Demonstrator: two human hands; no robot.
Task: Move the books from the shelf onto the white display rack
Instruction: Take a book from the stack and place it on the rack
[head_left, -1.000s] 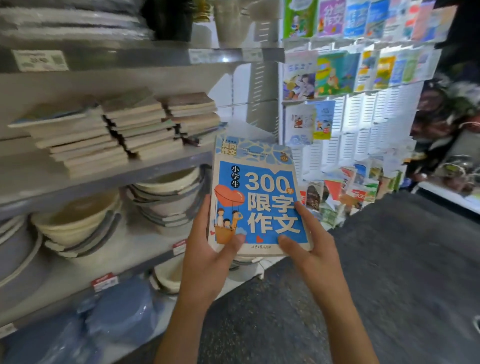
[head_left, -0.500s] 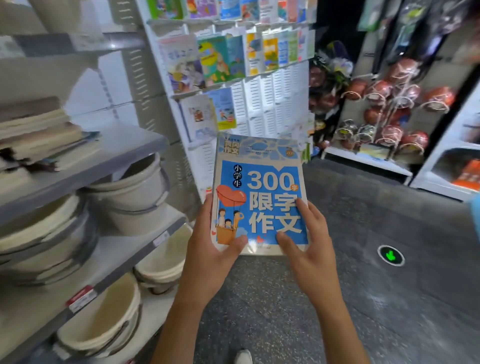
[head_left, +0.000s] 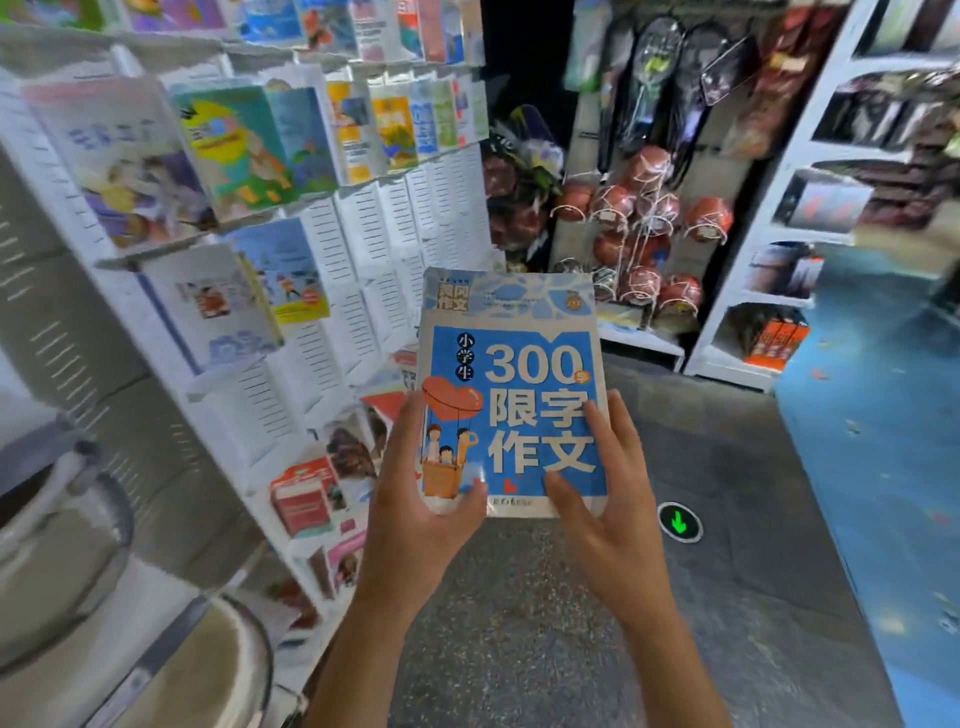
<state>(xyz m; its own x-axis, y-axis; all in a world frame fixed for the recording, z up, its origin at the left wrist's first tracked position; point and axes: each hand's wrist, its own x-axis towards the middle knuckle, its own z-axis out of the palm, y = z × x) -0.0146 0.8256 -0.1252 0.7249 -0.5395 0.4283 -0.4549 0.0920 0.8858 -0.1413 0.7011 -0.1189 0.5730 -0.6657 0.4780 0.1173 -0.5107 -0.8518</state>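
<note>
Closest to me, my left hand (head_left: 423, 512) grips the lower left corner of the blue-and-white paperback book with the large "300" on its cover (head_left: 511, 395), thumb curled over the front near the balloon drawing and fingers running up behind the left edge. My right hand (head_left: 605, 512) takes the lower right corner the same way, thumb pressed on the cover beside the bottom margin, fingers laid up along the right edge. I have the book upright in the air in front of me, cover toward me, above the dark speckled floor (head_left: 519, 623) and touching no shelf. At lower left I see pale round basins (head_left: 62, 551) on a grey metal shelf (head_left: 171, 639), blurred. Just past the book on the left stands the white slotted display rack (head_left: 363, 244), with colourful children's books (head_left: 244, 150) leaning in its upper rows and smaller ones near its foot. A round green arrow marker (head_left: 679, 522) sits on the floor to the right of my hands. Farther back, orange basketballs in wire holders (head_left: 644, 208) hang beneath racquets (head_left: 649, 67), beside a white shelving unit (head_left: 769, 208).
</note>
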